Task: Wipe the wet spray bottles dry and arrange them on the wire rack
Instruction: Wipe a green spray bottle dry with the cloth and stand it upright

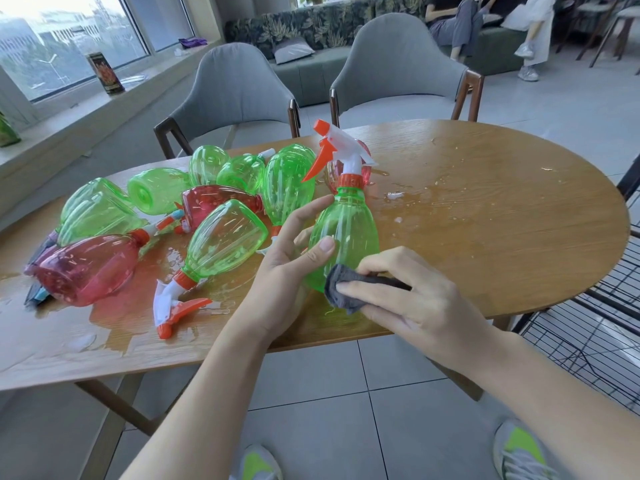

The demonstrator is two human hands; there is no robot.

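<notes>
**Green bottle held upright over the counter edge, cloth at its base**

Far left on the wet counter we note a heap of bottles lying on their sides: a red bottle nearest the edge, green ones behind it, and one green bottle with its orange-and-white trigger pointing toward us. Water pools around them.

Centre: our left hand grips the upright green spray bottle, fingers round its far side, thumb pressed on the near side at mid-body. Its trigger head points left, above the pile.

Just right of that, our right hand pinches a folded grey cloth, fingers curled over it. The cloth touches the bottle's lower body, just below the left thumb.

Far right, beside the counter, stands the black wire rack; no bottle shows on the part in view.
</notes>
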